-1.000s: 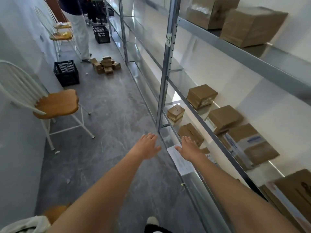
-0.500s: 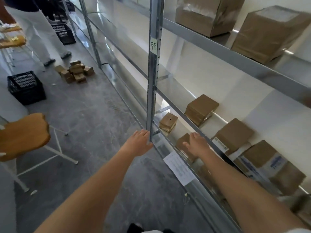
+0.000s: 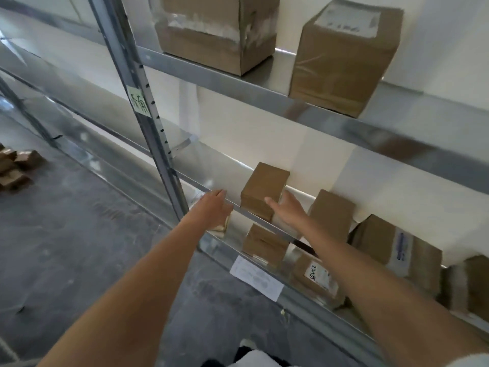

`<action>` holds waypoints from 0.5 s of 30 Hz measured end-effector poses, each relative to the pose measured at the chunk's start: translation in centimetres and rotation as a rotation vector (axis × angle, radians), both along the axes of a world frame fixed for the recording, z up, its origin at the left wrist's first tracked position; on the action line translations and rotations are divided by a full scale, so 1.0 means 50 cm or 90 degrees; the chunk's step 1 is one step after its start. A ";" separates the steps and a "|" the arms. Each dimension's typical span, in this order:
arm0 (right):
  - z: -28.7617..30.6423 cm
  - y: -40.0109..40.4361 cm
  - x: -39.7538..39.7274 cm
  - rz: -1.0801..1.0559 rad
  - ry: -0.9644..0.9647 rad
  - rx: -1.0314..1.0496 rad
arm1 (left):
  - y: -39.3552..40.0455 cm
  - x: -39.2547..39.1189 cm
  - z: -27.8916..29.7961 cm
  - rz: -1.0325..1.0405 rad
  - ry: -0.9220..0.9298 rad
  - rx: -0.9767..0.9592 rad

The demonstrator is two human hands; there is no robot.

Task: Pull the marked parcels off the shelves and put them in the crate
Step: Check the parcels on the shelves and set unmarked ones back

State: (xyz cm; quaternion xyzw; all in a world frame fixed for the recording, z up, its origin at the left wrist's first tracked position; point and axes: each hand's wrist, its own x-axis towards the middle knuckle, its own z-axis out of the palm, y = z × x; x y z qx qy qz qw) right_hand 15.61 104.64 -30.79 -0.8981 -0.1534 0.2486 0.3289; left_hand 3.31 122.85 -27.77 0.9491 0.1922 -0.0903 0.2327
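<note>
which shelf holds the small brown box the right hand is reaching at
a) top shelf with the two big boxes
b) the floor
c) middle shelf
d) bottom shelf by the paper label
c: the right hand is at the small brown box on the middle shelf, below the two big boxes.

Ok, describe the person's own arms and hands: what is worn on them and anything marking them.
Both forearms are bare from wrist to frame edge. The left hand and right hand wear no gloves, and no watch, ring or band shows. A bit of white fabric, perhaps a sleeve, shows at the lower right corner by the right arm. No markings are visible.
</note>
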 end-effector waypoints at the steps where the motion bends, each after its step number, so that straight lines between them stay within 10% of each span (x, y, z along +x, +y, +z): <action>1: 0.001 0.010 0.007 -0.030 0.030 0.042 | 0.006 0.026 -0.006 0.032 -0.014 -0.052; 15: -0.067 0.090 0.029 -0.504 0.281 0.415 | 0.052 0.264 -0.077 0.276 0.024 -0.595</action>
